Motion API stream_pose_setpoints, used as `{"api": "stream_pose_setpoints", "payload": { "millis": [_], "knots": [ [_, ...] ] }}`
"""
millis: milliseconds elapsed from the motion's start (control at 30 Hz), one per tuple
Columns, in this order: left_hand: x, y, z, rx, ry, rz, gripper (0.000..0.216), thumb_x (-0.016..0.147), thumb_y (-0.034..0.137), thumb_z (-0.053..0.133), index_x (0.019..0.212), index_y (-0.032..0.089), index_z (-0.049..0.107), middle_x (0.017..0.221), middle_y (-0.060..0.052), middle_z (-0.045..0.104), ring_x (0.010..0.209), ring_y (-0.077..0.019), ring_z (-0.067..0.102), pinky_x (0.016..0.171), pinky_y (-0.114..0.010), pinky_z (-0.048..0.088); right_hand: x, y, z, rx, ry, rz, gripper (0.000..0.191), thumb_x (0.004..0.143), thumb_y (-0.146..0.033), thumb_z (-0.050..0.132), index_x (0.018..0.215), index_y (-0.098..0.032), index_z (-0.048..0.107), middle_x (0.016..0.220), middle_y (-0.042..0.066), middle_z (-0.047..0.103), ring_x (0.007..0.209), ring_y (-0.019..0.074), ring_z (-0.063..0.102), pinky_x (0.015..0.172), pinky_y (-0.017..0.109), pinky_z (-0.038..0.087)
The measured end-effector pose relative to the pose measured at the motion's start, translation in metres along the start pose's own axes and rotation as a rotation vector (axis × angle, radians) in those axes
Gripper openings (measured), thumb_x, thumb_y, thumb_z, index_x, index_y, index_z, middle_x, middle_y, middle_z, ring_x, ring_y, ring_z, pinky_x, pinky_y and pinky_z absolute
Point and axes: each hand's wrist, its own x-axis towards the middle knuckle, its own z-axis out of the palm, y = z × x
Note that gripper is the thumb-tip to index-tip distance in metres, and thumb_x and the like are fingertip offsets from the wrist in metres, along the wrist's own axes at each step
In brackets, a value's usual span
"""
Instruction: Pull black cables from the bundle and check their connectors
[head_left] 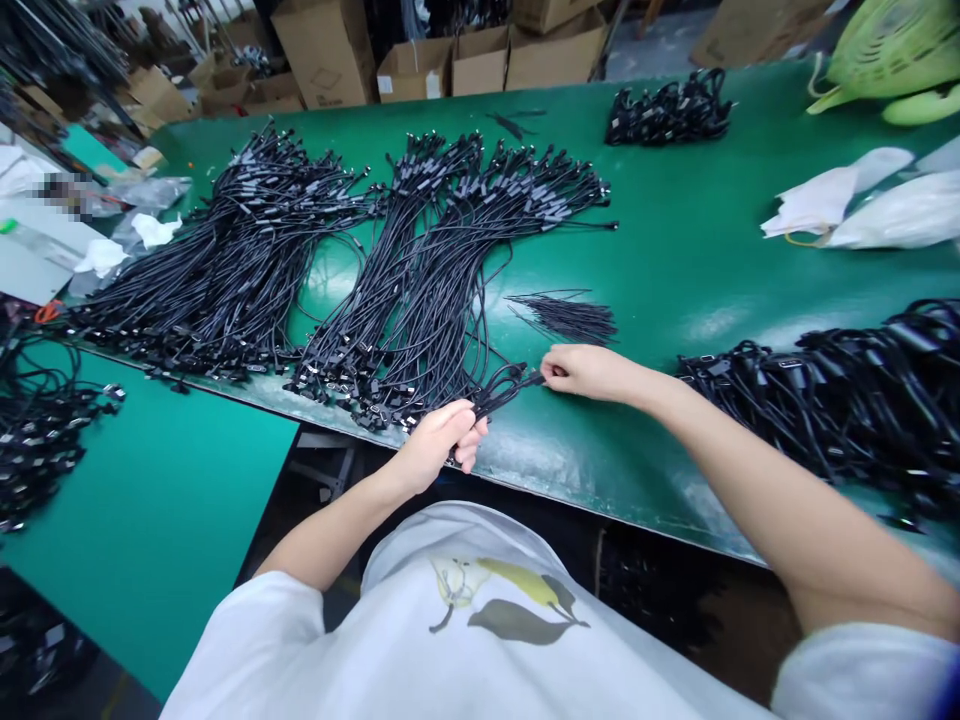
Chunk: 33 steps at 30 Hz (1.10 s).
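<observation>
My left hand (442, 440) is closed around a looped black cable (499, 388) just above the table's near edge. The fingers of my right hand (589, 372) are pinched at the other end of that cable, to the right of the loops. What exactly lies between those fingertips is partly hidden. Right behind my right hand is a small pile of thin black strips (574, 318), which look like ties. Straight black cables with connector ends lie in a spread bundle (442, 270) beyond my left hand.
Another large cable bundle (225, 250) lies to the left. Coiled cables (847, 400) are heaped at the right, with a smaller heap (670, 108) at the back. White wrapping (862, 205) and a green basket-like object (900, 50) sit far right. Cardboard boxes (480, 60) stand behind the green table (675, 260).
</observation>
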Motion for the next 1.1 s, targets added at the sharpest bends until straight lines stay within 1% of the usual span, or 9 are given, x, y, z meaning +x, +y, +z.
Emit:
{"api": "stream_pose_setpoints", "payload": {
  "millis": [133, 300, 400, 467, 600, 700, 767, 900, 1100],
  "knots": [
    [-0.001, -0.005, 0.002, -0.071, 0.006, 0.021, 0.044, 0.081, 0.055, 0.066, 0.085, 0.013, 0.054, 0.059, 0.009, 0.037, 0.047, -0.0042, 0.036, 0.045, -0.02, 0.04, -0.04, -0.012, 0.002, 0.027, 0.072, 0.054, 0.016, 0.079, -0.031, 0.052, 0.07, -0.018, 0.055, 0.071, 0.003, 0.053, 0.061, 0.0127, 0.046, 0.059, 0.027, 0.035],
    [0.009, -0.015, 0.017, -0.133, -0.093, -0.032, 0.069, 0.079, 0.054, 0.069, 0.132, 0.016, 0.044, 0.06, 0.01, 0.039, 0.047, -0.0053, 0.035, 0.047, -0.019, 0.039, -0.064, -0.082, 0.027, 0.65, 0.241, 0.134, 0.024, 0.087, -0.042, 0.052, 0.085, -0.018, 0.052, 0.07, 0.0, 0.056, 0.062, 0.0126, 0.053, 0.06, 0.026, 0.043],
    [0.015, -0.021, 0.021, -0.079, -0.083, 0.012, 0.075, 0.08, 0.056, 0.066, 0.138, 0.013, 0.044, 0.062, 0.009, 0.037, 0.048, -0.0057, 0.035, 0.048, -0.02, 0.039, -0.06, -0.123, 0.044, 0.948, 0.245, 0.094, 0.029, 0.085, -0.042, 0.058, 0.099, -0.016, 0.056, 0.075, 0.0, 0.06, 0.058, 0.011, 0.053, 0.058, 0.026, 0.045],
    [0.017, -0.022, 0.018, 0.025, -0.024, 0.088, 0.07, 0.084, 0.055, 0.06, 0.137, 0.01, 0.048, 0.063, 0.008, 0.037, 0.05, -0.0065, 0.037, 0.049, -0.021, 0.04, -0.058, -0.136, 0.051, 0.949, 0.288, 0.074, 0.028, 0.087, -0.041, 0.058, 0.1, -0.016, 0.058, 0.078, 0.001, 0.062, 0.058, 0.011, 0.053, 0.057, 0.026, 0.045],
    [0.014, -0.018, 0.008, 0.444, 0.07, 0.196, 0.056, 0.096, 0.041, 0.042, 0.144, 0.014, 0.043, 0.071, 0.004, 0.048, 0.054, -0.0077, 0.044, 0.06, -0.024, 0.044, -0.062, -0.14, 0.05, 0.296, 0.514, -0.078, 0.019, 0.094, -0.029, 0.051, 0.088, -0.017, 0.064, 0.079, 0.004, 0.064, 0.068, 0.0135, 0.057, 0.063, 0.026, 0.044],
    [0.009, -0.01, 0.003, 0.866, 0.071, 0.246, 0.054, 0.097, 0.029, 0.037, 0.149, 0.015, 0.037, 0.077, 0.0, 0.057, 0.06, -0.0106, 0.05, 0.072, -0.027, 0.045, -0.065, -0.14, 0.039, -0.355, 0.67, -0.374, 0.019, 0.094, -0.015, 0.049, 0.089, -0.016, 0.067, 0.079, 0.005, 0.064, 0.072, 0.0148, 0.055, 0.067, 0.029, 0.041],
    [0.006, -0.005, 0.002, 1.007, 0.061, 0.249, 0.056, 0.096, 0.026, 0.037, 0.151, 0.016, 0.034, 0.078, -0.001, 0.061, 0.065, -0.0132, 0.052, 0.074, -0.028, 0.046, -0.064, -0.142, 0.031, -0.59, 0.669, -0.604, 0.022, 0.091, -0.008, 0.048, 0.093, -0.014, 0.068, 0.088, 0.008, 0.066, 0.08, 0.0166, 0.056, 0.072, 0.032, 0.041],
    [0.005, -0.003, -0.002, 0.931, -0.014, 0.059, 0.055, 0.097, 0.027, 0.035, 0.151, 0.02, 0.034, 0.066, 0.003, 0.056, 0.057, -0.0114, 0.052, 0.065, -0.026, 0.047, -0.062, -0.15, 0.017, -0.788, 0.526, -0.822, 0.028, 0.091, -0.007, 0.042, 0.101, -0.01, 0.068, 0.12, 0.015, 0.062, 0.109, 0.0241, 0.053, 0.086, 0.037, 0.04],
    [0.008, -0.009, -0.006, 0.415, -0.07, -0.074, 0.064, 0.095, 0.027, 0.042, 0.154, 0.011, 0.022, 0.061, 0.007, 0.047, 0.05, -0.0075, 0.042, 0.053, -0.022, 0.044, -0.059, -0.162, 0.007, -1.081, 0.384, -0.721, 0.032, 0.087, -0.005, 0.04, 0.106, -0.006, 0.066, 0.087, 0.014, 0.062, 0.073, 0.0224, 0.049, 0.064, 0.037, 0.035]
  ]
}}
